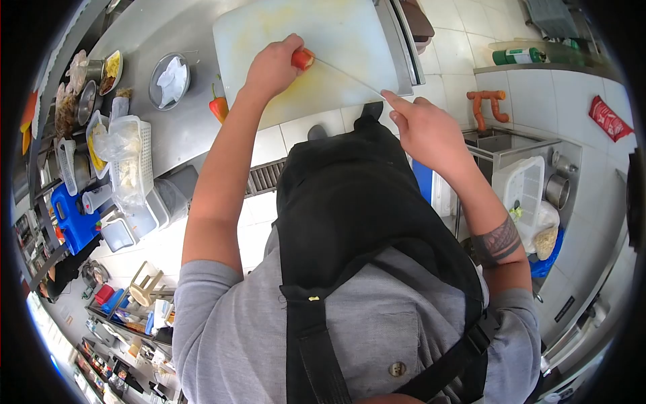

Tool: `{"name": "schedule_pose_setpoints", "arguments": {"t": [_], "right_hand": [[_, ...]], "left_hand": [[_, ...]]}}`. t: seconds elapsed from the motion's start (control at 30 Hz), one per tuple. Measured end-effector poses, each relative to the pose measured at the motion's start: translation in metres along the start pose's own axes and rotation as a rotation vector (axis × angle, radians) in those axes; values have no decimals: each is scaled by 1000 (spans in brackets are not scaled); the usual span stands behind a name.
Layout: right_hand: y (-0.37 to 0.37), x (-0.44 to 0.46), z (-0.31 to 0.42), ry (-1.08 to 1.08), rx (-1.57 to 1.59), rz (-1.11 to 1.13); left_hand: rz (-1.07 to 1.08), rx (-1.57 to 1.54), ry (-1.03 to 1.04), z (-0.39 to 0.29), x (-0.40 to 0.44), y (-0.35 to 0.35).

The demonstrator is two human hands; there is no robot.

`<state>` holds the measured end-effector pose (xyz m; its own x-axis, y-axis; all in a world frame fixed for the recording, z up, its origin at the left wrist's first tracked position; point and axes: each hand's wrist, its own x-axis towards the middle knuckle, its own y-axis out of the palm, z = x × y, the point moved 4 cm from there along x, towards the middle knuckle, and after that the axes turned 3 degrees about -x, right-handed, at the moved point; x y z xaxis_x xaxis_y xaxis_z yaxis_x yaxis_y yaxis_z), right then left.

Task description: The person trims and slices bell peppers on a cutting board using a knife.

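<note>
Gripping the red pepper piece (303, 59) was the left hand (272, 67), its fingers curled closely round one side, with an end of the piece exposed towards the right. The piece was positioned over the white cutting board (323, 23), which lay on the stainless-steel worktop (165, 135). The right hand (431, 131) was closed about a thin-bladed knife (346, 75); the handle was hidden in the fist, and the index finger reached forward towards the blade. The blade ran slantwise above the board to the red pepper piece; whether its tip touched the flesh could not be told.

A second pepper (218, 108), red with a green stem, was noted beside the board's left edge. Further left stood a round bowl (152, 87) holding crumpled white material (173, 79).

As to handling, the red pepper piece was judged light and firm but probably hollow, so that its wall would likely bend or crack under a hard pinch. The skin was considered smooth and apt to slide, any cut face more so. Hold was best taken broadly round the outer skin, away from the blade, with fingertips tucked back. The knife was judged stiff along its length, possibly flexible sideways, and best held wholly by its handle.
</note>
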<state>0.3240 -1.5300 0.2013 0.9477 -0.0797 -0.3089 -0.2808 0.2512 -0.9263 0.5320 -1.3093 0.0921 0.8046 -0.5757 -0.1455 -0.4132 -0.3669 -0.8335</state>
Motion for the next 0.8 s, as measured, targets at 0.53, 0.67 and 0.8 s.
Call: {"name": "schedule_pose_setpoints", "arguments": {"t": [0.53,0.67,0.8], "right_hand": [[11,52,-18,-123,151,21],[18,53,-29,-155,192,-8],[18,46,-29,-139,200,-1]], "left_hand": [[-153,-156,113,18,-21,12],[-81,-344,11,28,-27,11],[-120,-445,-44,37,-31,18]]}}
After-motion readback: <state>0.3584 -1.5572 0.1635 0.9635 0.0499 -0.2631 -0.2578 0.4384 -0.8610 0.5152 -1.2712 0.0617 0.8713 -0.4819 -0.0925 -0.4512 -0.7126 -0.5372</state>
